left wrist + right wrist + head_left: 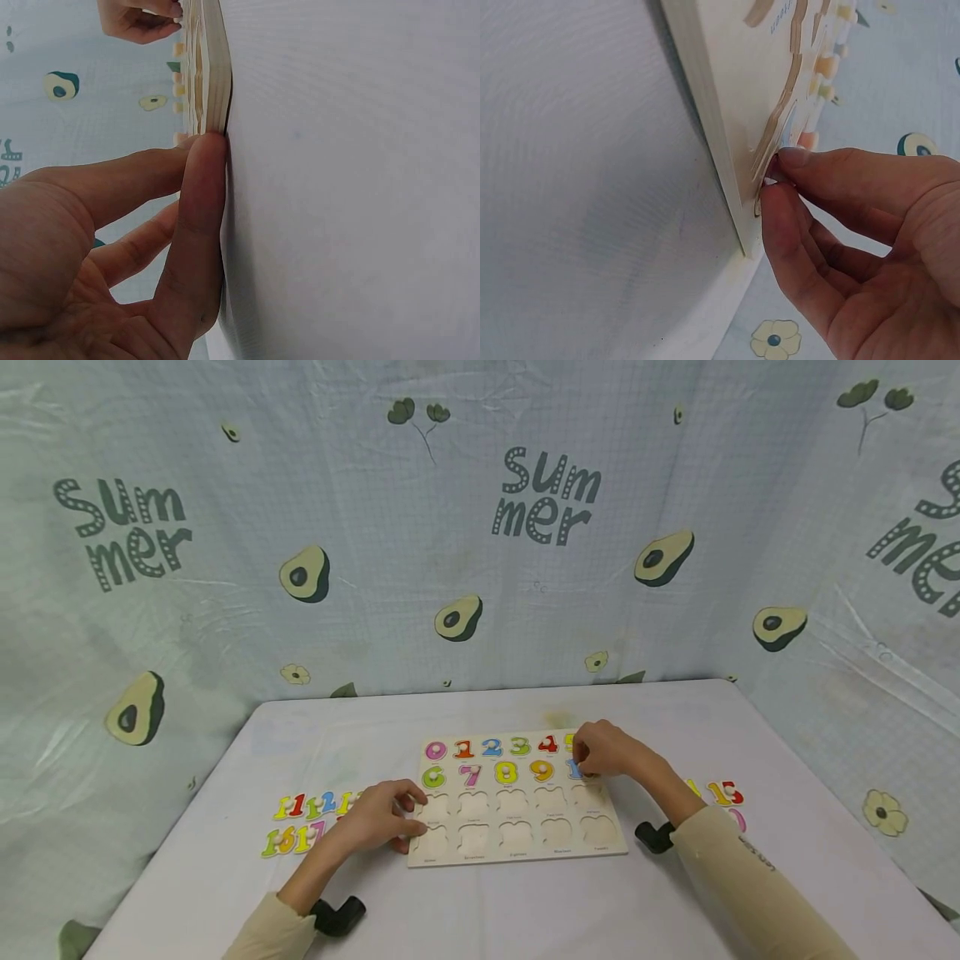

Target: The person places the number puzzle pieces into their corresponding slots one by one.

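A wooden number puzzle board [517, 857] lies flat on the white table, its upper two rows filled with coloured numbers and its lower two rows showing bare recesses. My left hand [378, 816] holds the board's left edge, the thumb [204, 180] against its side and a finger over the top. At the right end of the second row my right hand [606, 750] pinches a number piece [575, 769] with thumb and fingertips. Its blue part shows; the rest hides behind the fingers. In the right wrist view the fingertips [784, 206] are at the board's surface.
Left of the board lie several loose number pieces [283, 841], partly behind the left hand. More pieces, among them a 15 [726, 793], lie on the right beside the right forearm. A printed cloth [375, 635] hangs behind the table.
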Motion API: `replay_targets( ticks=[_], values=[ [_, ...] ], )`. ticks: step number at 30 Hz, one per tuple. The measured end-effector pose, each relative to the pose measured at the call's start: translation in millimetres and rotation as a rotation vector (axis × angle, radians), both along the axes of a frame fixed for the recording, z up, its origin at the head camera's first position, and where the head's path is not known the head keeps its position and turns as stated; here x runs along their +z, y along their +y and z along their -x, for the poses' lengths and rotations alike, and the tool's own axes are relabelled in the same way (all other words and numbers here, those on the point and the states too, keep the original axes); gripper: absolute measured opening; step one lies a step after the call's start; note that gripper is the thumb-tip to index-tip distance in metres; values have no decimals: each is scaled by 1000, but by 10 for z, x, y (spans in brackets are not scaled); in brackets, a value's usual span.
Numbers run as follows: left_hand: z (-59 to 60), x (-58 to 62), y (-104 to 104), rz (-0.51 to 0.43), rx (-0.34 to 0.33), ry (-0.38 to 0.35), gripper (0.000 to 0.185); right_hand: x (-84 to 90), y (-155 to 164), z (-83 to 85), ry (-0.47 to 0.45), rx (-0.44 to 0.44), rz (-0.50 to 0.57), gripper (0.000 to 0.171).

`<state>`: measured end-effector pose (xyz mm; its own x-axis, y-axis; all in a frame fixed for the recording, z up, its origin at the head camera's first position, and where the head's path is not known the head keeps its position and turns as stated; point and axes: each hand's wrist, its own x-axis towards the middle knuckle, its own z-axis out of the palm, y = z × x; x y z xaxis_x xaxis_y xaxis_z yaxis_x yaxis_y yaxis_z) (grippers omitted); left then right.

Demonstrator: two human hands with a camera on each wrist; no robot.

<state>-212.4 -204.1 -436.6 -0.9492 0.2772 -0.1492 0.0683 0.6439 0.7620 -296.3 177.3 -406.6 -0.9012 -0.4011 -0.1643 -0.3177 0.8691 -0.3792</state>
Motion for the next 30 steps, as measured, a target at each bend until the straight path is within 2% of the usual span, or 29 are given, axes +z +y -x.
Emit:
replay_targets(
  ticks=[10, 21, 30],
  values=[
    [6, 2, -10, -2, -6, -2, 34, -24, -10, -6, 9, 7, -4, 6],
    [5, -15, -9, -4, -25, 4, 35, -19, 71, -124, 2, 2, 48, 24],
    [12, -18, -23, 20, -38, 39, 34, 152, 121, -310, -26, -20, 80, 28]
  ],
)
